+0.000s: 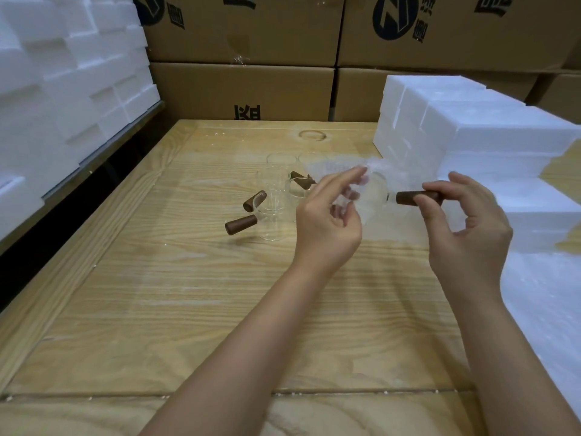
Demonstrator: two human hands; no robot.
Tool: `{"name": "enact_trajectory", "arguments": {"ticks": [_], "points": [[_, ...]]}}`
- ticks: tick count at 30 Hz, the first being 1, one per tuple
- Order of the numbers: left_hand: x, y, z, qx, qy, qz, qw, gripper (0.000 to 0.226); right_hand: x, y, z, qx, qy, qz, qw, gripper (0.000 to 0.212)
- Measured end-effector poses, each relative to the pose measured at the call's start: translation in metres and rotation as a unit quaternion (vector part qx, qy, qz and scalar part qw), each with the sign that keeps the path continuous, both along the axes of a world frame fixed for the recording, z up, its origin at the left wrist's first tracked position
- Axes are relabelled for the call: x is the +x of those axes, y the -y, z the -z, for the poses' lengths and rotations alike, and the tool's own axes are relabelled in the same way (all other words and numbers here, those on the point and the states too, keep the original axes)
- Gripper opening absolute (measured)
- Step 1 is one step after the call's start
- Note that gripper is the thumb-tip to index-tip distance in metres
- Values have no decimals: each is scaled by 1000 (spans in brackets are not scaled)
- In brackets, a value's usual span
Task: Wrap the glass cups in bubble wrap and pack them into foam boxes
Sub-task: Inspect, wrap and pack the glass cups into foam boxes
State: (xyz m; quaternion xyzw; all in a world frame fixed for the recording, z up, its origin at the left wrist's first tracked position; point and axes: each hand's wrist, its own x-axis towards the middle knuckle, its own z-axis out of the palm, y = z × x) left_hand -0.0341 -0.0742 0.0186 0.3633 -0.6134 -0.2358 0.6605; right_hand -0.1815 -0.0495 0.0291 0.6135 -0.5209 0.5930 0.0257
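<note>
Brown handle [408,196] in right hand [468,228] — cup [375,201] seemingly leftward.

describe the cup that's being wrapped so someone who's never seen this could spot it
On the wooden table, look beside the white foam boxes on the right. There the right hand pinches the brown handle of a glass cup while the left hand holds bubble wrap over it. Unlike the bare cups nearby, it is in the hands and partly covered.
</note>
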Motion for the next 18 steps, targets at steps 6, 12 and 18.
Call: {"name": "enact_trajectory", "arguments": {"ticks": [6,12,18], "points": [[-6,-10,-7,45,-77,169,981,38,3,10,10,9,59,-61,996,10],[1,-3,-3,-6,-165,-37,986,24,-11,15,8,34,237,-129,962,11],[19,10,1,121,-128,119,977,92,-17,16,1,88,385,-237,888,7]]}}
